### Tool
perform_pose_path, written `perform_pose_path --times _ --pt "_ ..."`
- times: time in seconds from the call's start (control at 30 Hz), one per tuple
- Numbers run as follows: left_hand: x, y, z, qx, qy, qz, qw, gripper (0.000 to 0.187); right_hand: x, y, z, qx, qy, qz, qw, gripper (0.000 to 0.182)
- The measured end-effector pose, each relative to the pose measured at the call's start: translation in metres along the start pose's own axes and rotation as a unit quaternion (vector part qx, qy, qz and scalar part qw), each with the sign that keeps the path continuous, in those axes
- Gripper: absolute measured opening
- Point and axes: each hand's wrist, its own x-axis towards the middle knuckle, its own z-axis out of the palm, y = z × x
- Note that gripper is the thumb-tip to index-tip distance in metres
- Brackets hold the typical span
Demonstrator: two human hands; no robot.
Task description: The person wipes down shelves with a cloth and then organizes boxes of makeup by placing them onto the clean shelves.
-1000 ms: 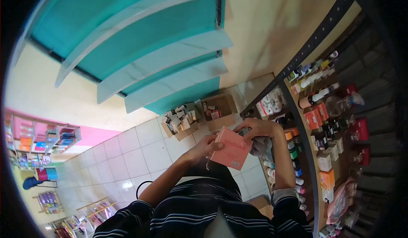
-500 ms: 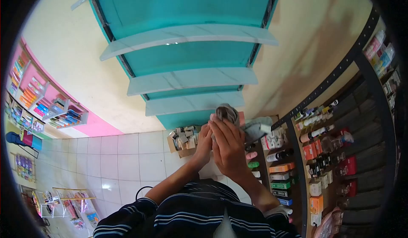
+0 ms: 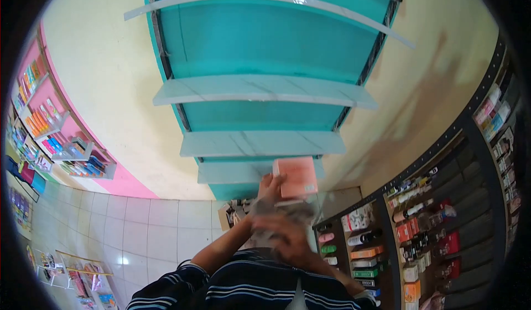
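Note:
A pink box point(image 3: 297, 176), square-faced with a small printed label near one corner, is held up in front of the lowest shelf. My left hand point(image 3: 269, 187) is closed on its left edge, thumb over the front face. Just below the box is a grey cloth point(image 3: 298, 211), smeared by motion. My right hand point(image 3: 281, 237) is at the cloth, blurred, and seems to grip it; its fingertips are hard to make out. Parts of the left wrist are covered by the blurred cloth.
Marbled white shelves point(image 3: 263, 144) are fixed on a turquoise panel point(image 3: 265, 44) ahead. An open cardboard carton point(image 3: 224, 217) with small boxes stands on the tiled floor point(image 3: 160, 221). A dark display rack point(image 3: 387, 221) of bottles and boxes rises close on my right.
The pink box, mostly hidden behind my hands before, now shows in full. My right hand and the cloth have moved down off it. The view has tilted, so the shelves appear lower.

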Motion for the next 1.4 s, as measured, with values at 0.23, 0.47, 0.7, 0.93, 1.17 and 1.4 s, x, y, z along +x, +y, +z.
perform_pose_path --times 0.23,0.47,0.7,0.93,1.17,1.4 --pt "-0.056 -0.041 -0.01 0.107 -0.135 -0.114 0.978 0.042 0.067 0.021 -0.006 0.049 -0.414 -0.01 0.909 0.036" --pt "-0.025 -0.027 -0.013 -0.065 -0.198 -0.196 0.958 0.044 0.021 0.001 -0.075 -0.344 0.021 0.141 0.928 0.078" --pt "-0.011 -0.018 -0.017 -0.14 -0.189 -0.238 0.942 0.046 0.03 0.035 -0.086 -0.23 0.017 0.146 0.962 0.083" --pt "-0.003 -0.016 -0.004 -0.209 -0.172 -0.284 0.92 0.048 0.049 0.05 -0.138 -0.11 0.071 0.077 0.988 0.078" --pt "-0.003 -0.011 0.004 -0.328 -0.168 -0.382 0.847 0.05 0.146 -0.074 -0.265 0.145 0.334 -0.154 0.919 0.096" --pt "0.005 -0.017 0.01 -0.214 -0.15 -0.256 0.931 0.046 0.281 -0.222 -0.424 -0.193 0.376 -0.298 0.856 0.065"
